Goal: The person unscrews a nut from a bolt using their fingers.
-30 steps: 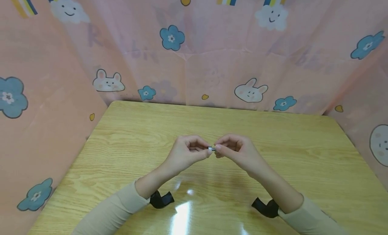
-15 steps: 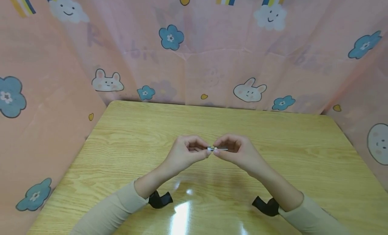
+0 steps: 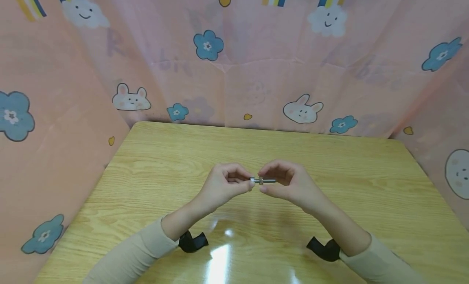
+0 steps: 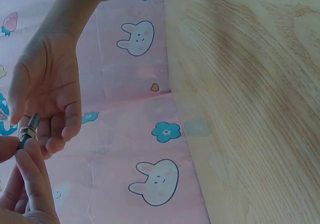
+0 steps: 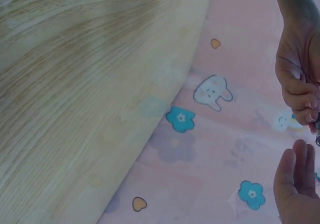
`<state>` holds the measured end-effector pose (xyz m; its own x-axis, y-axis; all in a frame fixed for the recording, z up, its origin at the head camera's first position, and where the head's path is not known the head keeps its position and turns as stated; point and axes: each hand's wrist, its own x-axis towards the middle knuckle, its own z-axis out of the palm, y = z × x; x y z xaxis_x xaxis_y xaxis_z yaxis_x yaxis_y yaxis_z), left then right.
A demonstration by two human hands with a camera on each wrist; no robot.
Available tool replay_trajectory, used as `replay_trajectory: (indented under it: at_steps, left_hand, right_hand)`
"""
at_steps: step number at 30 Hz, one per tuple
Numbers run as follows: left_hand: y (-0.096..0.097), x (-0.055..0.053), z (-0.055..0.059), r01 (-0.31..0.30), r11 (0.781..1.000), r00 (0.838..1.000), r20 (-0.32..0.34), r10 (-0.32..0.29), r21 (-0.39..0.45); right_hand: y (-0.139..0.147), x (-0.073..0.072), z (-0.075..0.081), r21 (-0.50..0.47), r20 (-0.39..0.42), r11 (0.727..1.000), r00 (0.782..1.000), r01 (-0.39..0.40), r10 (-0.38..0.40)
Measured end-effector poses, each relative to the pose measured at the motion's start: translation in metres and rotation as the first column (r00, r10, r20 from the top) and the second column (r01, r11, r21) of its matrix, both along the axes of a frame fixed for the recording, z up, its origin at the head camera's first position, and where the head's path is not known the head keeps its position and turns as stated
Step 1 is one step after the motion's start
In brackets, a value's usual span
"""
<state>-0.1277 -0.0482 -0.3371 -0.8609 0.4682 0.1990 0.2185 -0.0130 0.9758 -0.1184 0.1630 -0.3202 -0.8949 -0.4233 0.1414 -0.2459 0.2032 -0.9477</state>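
Note:
My left hand (image 3: 228, 185) pinches the head of a silver bolt (image 3: 270, 181) between thumb and fingers, its threaded shaft pointing right. A brass-toned nut (image 3: 260, 181) sits partway along the shaft, with bare thread on both sides. Around the nut, the thumb and index finger of my right hand (image 3: 289, 183) are spread apart, one below it and one above. In the left wrist view the nut (image 4: 28, 133) and the shaft's end (image 4: 34, 120) face the right palm (image 4: 52, 84). The right wrist view catches only a bit of the bolt at its edge.
Both hands are above a light wood-grain table (image 3: 165, 153). Pink cloth (image 3: 249, 72) printed with rabbits, clouds and flowers hangs behind it and at both sides. Black straps (image 3: 194, 242) show at the wrists, below the beige sleeves (image 3: 135, 255).
The right thumb and fingers, which covered the shaft a second ago, have parted and let go of the nut, baring nut and shaft. The left hand keeps its hold on the bolt head.

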Motion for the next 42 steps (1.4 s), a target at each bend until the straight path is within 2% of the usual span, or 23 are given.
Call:
replay_trajectory:
  at_steps: [9, 14, 21, 27, 34, 42]
  left_hand:
    - [-0.0012, 0.0013, -0.001, 0.003, 1.0, 1.0, 0.012, -0.003, -0.009]
    - [-0.0022, 0.0, -0.0007, -0.007, 1.0, 1.0, 0.005, 0.007, -0.018]
    - [-0.0014, -0.0012, 0.0006, -0.003, 1.0, 1.0, -0.011, 0.003, -0.01]
    - [-0.0022, -0.0022, -0.0007, -0.008, 1.0, 1.0, -0.007, 0.008, -0.018]
    - [-0.0019, -0.0027, -0.0002, -0.011, 1.0, 1.0, -0.009, 0.011, -0.022]
    - [-0.0028, -0.0036, -0.0006, -0.018, 0.999, 1.0, -0.002, 0.018, -0.03]
  right_hand:
    - [-0.0002, 0.0002, -0.0024, -0.011, 0.061, 1.0, 0.998, -0.008, 0.009]
    - [0.0002, -0.0002, -0.0017, 0.0, 0.039, 1.0, 0.999, -0.011, 0.011]
    - [-0.0015, -0.0029, -0.0003, -0.006, 0.065, 1.0, 0.998, -0.012, 0.012]
    - [-0.0007, -0.0017, -0.0004, 0.013, 0.01, 1.0, 1.0, -0.016, 0.016]
    - [-0.0021, -0.0037, 0.0001, -0.019, 0.084, 1.0, 0.996, 0.008, -0.006]
    - [-0.0018, -0.0038, -0.0008, -0.026, 0.002, 1.0, 1.0, -0.012, 0.012]
